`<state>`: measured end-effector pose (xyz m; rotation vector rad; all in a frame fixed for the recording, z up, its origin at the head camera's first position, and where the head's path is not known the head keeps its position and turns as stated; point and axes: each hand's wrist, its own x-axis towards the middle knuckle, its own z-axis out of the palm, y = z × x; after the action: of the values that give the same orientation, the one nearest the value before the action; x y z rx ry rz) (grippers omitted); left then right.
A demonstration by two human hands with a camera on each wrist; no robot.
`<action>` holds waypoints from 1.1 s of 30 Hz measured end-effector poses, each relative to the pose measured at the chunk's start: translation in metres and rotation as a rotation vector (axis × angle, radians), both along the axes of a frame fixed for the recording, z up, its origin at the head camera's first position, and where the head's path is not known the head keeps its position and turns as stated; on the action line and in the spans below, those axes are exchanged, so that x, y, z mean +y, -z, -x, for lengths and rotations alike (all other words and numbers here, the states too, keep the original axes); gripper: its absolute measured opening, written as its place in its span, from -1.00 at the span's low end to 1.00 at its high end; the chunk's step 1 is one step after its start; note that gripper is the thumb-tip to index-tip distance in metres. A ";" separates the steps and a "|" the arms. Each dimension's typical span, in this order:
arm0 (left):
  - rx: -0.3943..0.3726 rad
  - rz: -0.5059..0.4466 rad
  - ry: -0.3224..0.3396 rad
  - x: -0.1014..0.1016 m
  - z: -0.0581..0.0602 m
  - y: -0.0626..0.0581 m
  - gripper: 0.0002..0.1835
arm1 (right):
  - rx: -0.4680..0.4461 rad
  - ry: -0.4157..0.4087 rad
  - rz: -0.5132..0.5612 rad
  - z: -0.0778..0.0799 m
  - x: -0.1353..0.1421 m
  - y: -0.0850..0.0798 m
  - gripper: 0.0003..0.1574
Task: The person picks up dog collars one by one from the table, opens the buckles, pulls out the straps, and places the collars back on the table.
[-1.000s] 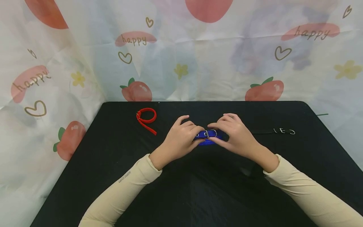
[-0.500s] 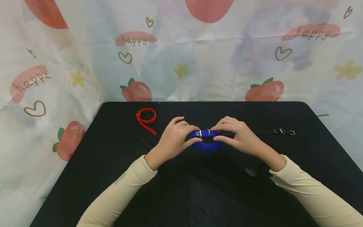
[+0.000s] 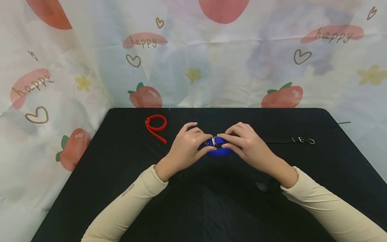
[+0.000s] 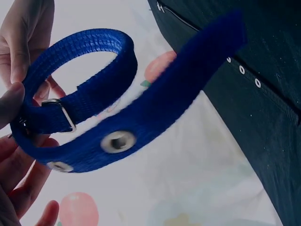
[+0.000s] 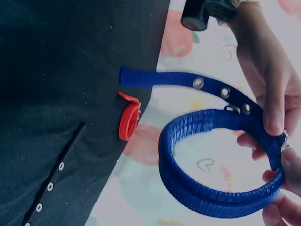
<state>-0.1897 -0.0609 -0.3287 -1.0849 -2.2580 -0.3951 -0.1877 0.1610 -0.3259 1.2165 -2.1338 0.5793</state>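
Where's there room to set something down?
Bare table shows between the left sleeve and right sleeve, and beyond the black collar. It's crowded above mid-table, where left hand and right hand hold the blue collar.

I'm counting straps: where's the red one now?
In the head view, the red strap lies on the black table toward its far left corner, left of the left hand.

Backdrop is softly lit; wrist views are rendered dimmer; in left wrist view, blue strap is blurred toward tip.
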 end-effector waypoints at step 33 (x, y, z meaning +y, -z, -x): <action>0.033 0.025 0.009 -0.008 -0.002 -0.001 -0.70 | 0.178 -0.104 -0.003 -0.001 -0.005 -0.001 -0.54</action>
<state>-0.1873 -0.0686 -0.3273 -1.1066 -2.2356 -0.3507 -0.1865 0.1559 -0.3252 1.3353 -1.9334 0.4924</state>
